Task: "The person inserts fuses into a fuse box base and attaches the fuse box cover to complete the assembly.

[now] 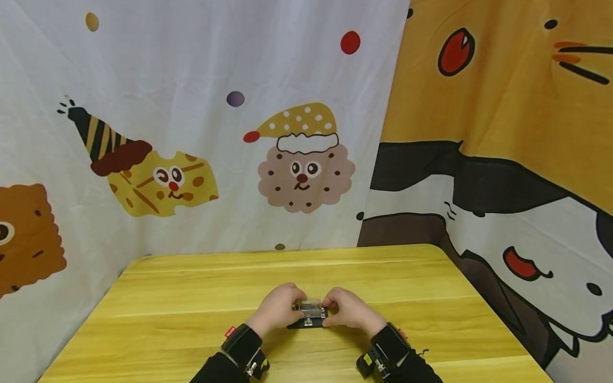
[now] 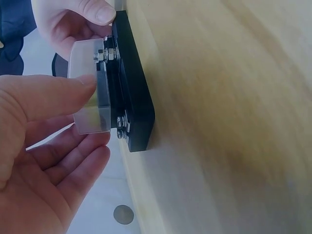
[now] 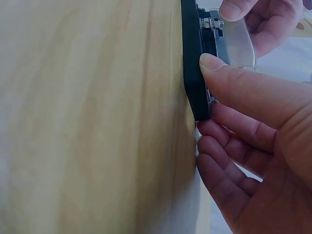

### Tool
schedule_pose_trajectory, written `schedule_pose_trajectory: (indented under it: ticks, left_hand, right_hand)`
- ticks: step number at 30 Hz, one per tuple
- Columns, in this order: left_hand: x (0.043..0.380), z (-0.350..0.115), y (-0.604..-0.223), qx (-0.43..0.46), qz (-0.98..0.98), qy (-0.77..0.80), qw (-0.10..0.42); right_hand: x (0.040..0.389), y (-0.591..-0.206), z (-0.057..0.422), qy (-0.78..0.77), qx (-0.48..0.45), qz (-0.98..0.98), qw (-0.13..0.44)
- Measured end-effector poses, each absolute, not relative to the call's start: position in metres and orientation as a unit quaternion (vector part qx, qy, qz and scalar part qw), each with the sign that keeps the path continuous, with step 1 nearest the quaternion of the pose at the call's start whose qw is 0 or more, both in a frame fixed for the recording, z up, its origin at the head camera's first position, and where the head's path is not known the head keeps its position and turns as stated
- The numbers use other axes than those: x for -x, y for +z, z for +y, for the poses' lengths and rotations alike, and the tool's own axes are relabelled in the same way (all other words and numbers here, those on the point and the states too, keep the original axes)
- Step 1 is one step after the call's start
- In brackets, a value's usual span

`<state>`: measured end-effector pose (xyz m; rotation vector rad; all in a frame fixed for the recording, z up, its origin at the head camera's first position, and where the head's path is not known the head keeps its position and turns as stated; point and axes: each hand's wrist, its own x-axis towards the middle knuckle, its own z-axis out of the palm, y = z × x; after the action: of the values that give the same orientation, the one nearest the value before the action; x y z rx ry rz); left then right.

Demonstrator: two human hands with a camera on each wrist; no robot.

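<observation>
On the table sits a small fuse holder, its flat black base (image 1: 306,324) under a clear plastic cover (image 1: 311,307). My left hand (image 1: 280,309) pinches the cover between thumb and fingers, as the left wrist view shows. At the other end, my right hand (image 1: 353,311) grips the base, with the thumb (image 3: 214,63) on its near edge and fingers behind. Metal bolts with nuts (image 2: 108,54) stand on the base near both ends. Something yellowish shows faintly through the cover in the left wrist view. The far side of the holder is hidden.
The wood-grain table (image 1: 201,287) extends around both hands. Behind it hangs a white cloth (image 1: 182,69) with cartoon prints, and an orange patterned cloth (image 1: 503,111) is at the right. Each wrist wears a black strapped camera (image 1: 373,361).
</observation>
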<state>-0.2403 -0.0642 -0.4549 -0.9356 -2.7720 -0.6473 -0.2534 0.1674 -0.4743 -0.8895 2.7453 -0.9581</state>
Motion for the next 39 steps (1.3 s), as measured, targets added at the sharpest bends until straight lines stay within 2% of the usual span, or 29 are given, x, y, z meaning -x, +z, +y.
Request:
schedule_pose_trajectory:
  ticks: [20, 32, 39]
  left_hand:
    - [0.244, -0.062, -0.465, 0.297, -0.928, -0.210, 0.077]
    - [0.235, -0.060, -0.458, 0.284, -0.933, -0.209, 0.068]
    - [0.231, -0.069, -0.451, 0.280, -0.933, -0.225, 0.029]
  right_hand:
    - [0.256, -0.478, 0.167, -0.309, 0.284, 0.906, 0.048]
    - [0.256, -0.476, 0.167, -0.296, 0.294, 0.908, 0.044]
    - [0.257, -0.473, 0.175, -0.276, 0.321, 0.905, 0.039]
